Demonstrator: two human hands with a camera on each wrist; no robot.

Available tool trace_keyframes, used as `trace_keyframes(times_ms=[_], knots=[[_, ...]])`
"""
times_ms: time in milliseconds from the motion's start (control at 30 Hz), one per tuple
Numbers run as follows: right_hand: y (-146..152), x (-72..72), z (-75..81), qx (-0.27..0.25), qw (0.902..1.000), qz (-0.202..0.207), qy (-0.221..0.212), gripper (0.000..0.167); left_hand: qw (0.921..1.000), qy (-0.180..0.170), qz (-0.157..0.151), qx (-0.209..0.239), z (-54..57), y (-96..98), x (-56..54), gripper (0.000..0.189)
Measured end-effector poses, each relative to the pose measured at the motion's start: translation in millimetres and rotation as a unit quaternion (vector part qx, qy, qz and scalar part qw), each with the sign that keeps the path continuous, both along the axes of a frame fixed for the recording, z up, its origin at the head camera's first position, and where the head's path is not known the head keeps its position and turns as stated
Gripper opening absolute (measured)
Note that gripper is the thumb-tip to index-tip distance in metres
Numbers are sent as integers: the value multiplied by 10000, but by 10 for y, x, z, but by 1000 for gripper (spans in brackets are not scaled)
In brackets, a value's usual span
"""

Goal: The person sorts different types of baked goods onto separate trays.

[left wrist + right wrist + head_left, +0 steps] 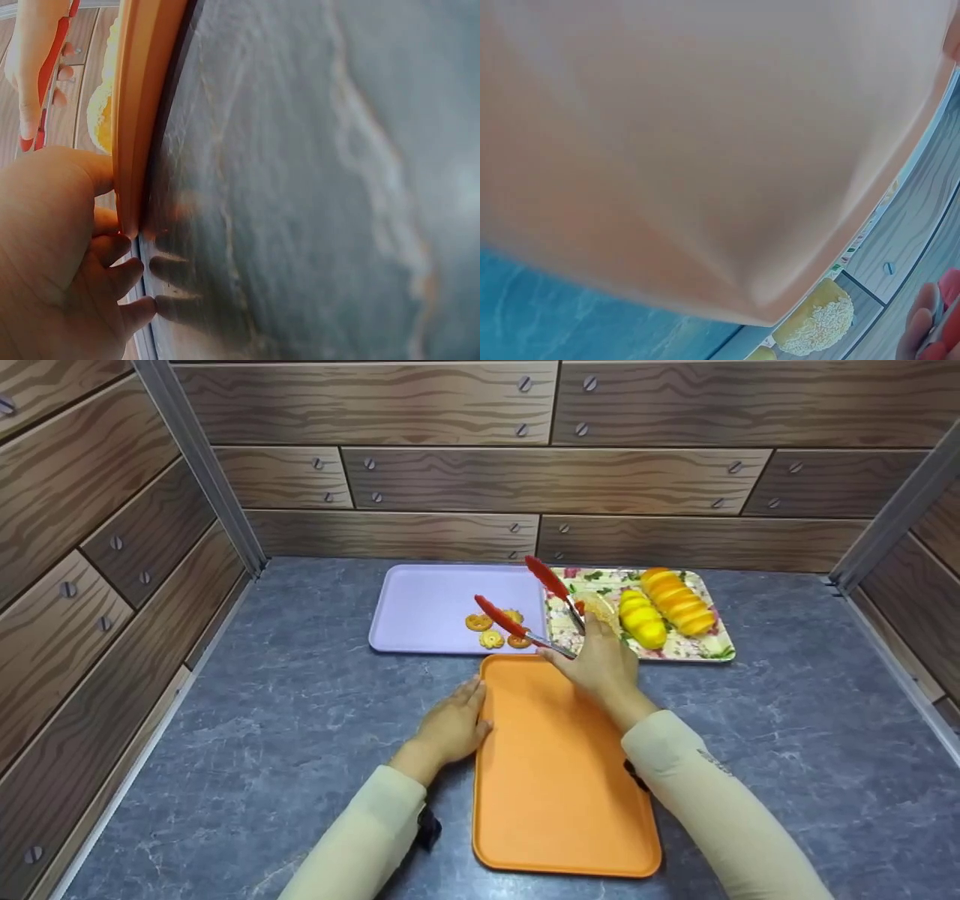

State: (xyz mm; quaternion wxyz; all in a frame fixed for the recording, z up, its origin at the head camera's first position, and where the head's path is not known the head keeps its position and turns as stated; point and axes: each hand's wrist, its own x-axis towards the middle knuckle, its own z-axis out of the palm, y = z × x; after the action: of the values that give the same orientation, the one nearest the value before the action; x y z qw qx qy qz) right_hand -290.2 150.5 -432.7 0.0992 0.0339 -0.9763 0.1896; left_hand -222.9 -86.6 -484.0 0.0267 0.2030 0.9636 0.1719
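Note:
My right hand (600, 664) grips red-tipped metal tongs (504, 619) by their arms. The two tips stand apart above the lavender tray (427, 600) and its seam with the floral tray (712, 649). Beneath lie several small cookies (491, 640), some pretzel-shaped. A pale crumb-coated bun (598, 607) is partly hidden behind the right hand; its grainy coating (821, 326) shows in the right wrist view. My left hand (454, 724) rests against the left edge of the orange tray (559, 780), thumb on the rim, other fingers beside it near the tabletop.
On the floral tray lie a yellow ridged bread (642, 619) and a longer orange sliced-looking loaf (677, 601). Wood-patterned panels (450, 472) enclose the back and sides of the grey marbled tabletop (300, 682). The orange tray stands in front of the other two.

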Motion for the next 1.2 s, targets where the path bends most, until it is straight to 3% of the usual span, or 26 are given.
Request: trace_keyframes(times_ms=[167,800,1200], knots=[[33,11,5,-131,9997,-206,84,105,10000,-46,31,10,-11,-1,2,62],[464,86,9,-118,9949,-939,342,109,9999,-137,12,31,3,-1,17,63],[686,123,24,-288,9931,-1138,79,119,9999,-32,-96,44,5,-6,4,62]])
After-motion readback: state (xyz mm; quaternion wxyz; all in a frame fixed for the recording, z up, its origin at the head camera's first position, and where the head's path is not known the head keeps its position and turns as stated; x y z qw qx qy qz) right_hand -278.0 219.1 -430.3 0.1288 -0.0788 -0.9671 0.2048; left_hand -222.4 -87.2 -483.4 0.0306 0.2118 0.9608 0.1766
